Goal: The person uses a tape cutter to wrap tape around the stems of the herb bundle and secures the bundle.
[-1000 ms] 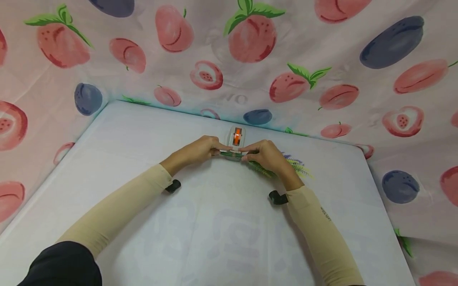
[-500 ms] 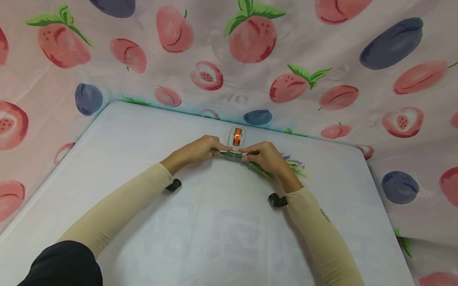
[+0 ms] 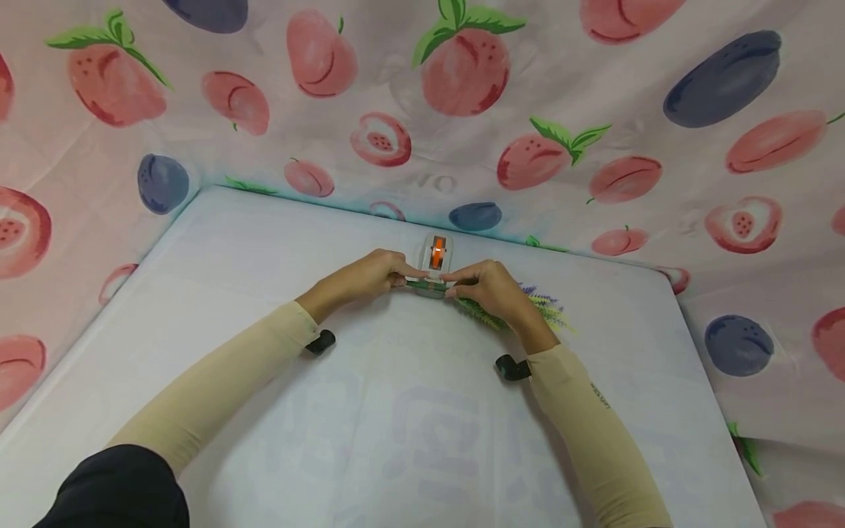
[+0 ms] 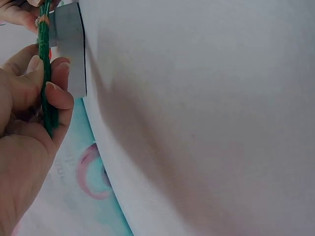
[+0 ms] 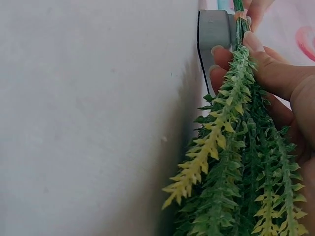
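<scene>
A bunch of artificial flowers point(image 5: 229, 147) with green, yellow-tipped sprigs extends to the right in the head view. Between thumb and fingers, my left hand point(image 3: 370, 277) pinches the stem ends of its green stems point(image 4: 47, 73). My right hand point(image 3: 494, 292) grips the bunch where the leaves begin, as the right wrist view shows. A narrow orange-brown band point(image 4: 43, 19) circles the stems between both hands. Just behind the stems stands a grey tape dispenser point(image 3: 426, 258) with an orange roll point(image 3: 438, 252); the fingertips hide part of its front end.
The white tabletop point(image 3: 409, 411) stretches out on both sides and toward the person. A fruit-printed cloth point(image 3: 422, 147) rises behind the table's back edge, close behind the dispenser. Black wrist cameras point(image 3: 321, 342) hang under the sleeves.
</scene>
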Demonstrator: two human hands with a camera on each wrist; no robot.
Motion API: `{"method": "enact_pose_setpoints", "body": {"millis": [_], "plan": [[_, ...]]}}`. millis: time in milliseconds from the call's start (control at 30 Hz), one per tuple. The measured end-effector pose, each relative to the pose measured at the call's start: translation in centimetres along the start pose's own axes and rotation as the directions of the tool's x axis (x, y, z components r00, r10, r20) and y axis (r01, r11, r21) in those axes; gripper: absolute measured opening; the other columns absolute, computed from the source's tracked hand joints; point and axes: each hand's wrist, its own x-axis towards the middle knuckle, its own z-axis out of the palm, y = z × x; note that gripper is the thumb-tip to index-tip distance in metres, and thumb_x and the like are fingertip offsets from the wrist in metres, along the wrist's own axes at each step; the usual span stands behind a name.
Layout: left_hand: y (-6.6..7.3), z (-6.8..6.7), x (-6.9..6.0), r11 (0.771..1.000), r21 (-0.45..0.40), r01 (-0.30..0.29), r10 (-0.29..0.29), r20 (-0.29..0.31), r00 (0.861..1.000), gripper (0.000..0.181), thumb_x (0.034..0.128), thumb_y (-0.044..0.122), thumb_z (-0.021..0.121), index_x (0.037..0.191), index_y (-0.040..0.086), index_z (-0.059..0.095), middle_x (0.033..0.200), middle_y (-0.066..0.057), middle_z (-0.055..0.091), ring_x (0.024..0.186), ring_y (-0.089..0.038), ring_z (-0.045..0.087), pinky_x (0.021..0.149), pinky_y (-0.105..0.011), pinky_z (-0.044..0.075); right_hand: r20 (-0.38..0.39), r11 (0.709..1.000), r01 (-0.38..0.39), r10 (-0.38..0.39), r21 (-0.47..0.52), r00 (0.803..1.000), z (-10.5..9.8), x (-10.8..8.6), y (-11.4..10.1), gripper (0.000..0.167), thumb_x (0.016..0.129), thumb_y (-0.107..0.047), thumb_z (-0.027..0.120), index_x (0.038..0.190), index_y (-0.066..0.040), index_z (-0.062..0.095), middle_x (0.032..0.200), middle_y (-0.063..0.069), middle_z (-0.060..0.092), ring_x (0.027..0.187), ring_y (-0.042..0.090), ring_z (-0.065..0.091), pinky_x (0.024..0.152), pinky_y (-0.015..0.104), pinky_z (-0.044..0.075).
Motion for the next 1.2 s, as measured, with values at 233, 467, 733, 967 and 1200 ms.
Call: {"method": "enact_pose_setpoints", "body": {"millis": [233,467,733,967,1200], "plan": [[0.37,-0.34,0.15,1.0,0.003,0.017,-0.017,0.018,1.0,0.039,0.0991,-0.002,0.06,0.133,0.015,0.068,0.087,-0.009,0.062,0.073,-0.015,0.042,0.068,-0.028,0.037,-0.012,1.0,0.002,-0.002,0.001,1.0,0.23,-0.14,0.14,0.03,0.09,-0.022,0.078,0.119,-0.024,0.077,0.103,-0.001,0.077,0.09,0.014,0.071,0.075,0.035,0.057],[0.33,-0.47,0.32,1.0,0.016,0.001,-0.001,0.025,1.0,0.04,0.098,-0.005,0.06,0.132,0.014,0.069,0.086,-0.009,0.062,0.073,-0.015,0.043,0.068,-0.028,0.038,-0.029,1.0,0.025,-0.025,-0.015,0.999,0.4,-0.13,0.28,0.031,0.089,-0.023,0.079,0.12,-0.024,0.078,0.103,-0.001,0.077,0.09,0.013,0.071,0.075,0.035,0.057],[0.12,-0.12,-0.02,1.0,0.002,0.016,-0.016,0.016,1.0,0.042,0.0996,-0.001,0.06,0.136,0.017,0.065,0.087,-0.008,0.063,0.074,-0.015,0.045,0.072,-0.029,0.041,-0.033,1.0,0.029,-0.029,-0.011,0.999,0.39,-0.19,0.31,0.03,0.089,-0.023,0.079,0.119,-0.025,0.078,0.103,0.0,0.077,0.091,0.013,0.072,0.078,0.036,0.059],[-0.16,0.12,-0.15,1.0,-0.003,0.004,-0.004,-0.006,1.0,0.044,0.0999,0.0,0.06,0.139,0.021,0.064,0.089,-0.007,0.064,0.078,-0.016,0.049,0.077,-0.031,0.044,-0.028,0.999,0.04,-0.041,-0.031,0.999,0.2,-0.11,0.35,0.031,0.089,-0.025,0.079,0.12,-0.025,0.077,0.099,-0.001,0.078,0.088,0.013,0.073,0.076,0.035,0.059],[-0.13,0.28,-0.63,0.999,-0.026,0.036,-0.037,-0.011,0.999,0.045,0.0999,0.0,0.06,0.142,0.016,0.061,0.097,-0.005,0.068,0.085,-0.017,0.056,0.082,-0.034,0.048,-0.01,0.994,0.026,-0.027,-0.109,1.0,0.5,-0.45,0.18,0.04,0.09,-0.027,0.079,0.129,-0.025,0.072,0.096,-0.005,0.076,0.086,0.012,0.07,0.071,0.035,0.054]]}}
